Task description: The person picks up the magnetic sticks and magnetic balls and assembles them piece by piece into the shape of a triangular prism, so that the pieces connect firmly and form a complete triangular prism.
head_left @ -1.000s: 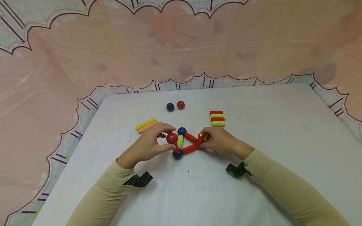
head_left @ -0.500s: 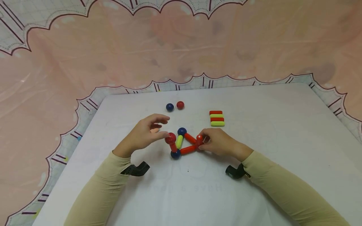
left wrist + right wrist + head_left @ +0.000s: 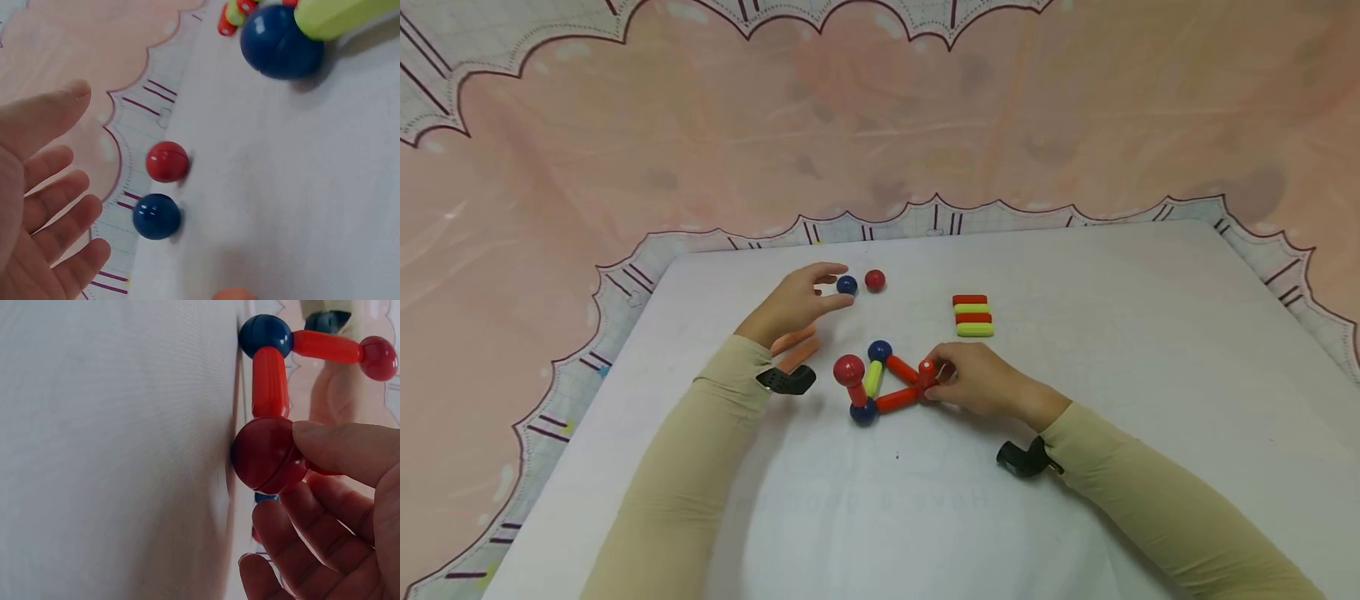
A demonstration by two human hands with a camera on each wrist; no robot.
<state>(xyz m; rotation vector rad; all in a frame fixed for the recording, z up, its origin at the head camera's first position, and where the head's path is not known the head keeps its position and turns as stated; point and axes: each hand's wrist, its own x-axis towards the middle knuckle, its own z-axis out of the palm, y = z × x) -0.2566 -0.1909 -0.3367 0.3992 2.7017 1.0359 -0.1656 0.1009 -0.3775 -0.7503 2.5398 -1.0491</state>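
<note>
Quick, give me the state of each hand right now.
Left hand: open, holding nothing, fingers reaching beside the loose blue ball.
Right hand: closed, pinching the red ball at the structure's corner.

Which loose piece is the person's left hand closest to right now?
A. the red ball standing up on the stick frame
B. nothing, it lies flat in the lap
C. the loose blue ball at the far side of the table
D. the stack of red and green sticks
C: the left hand reaches out with open fingers right beside the loose blue ball, not yet gripping it; the loose red ball lies just past it.
</note>
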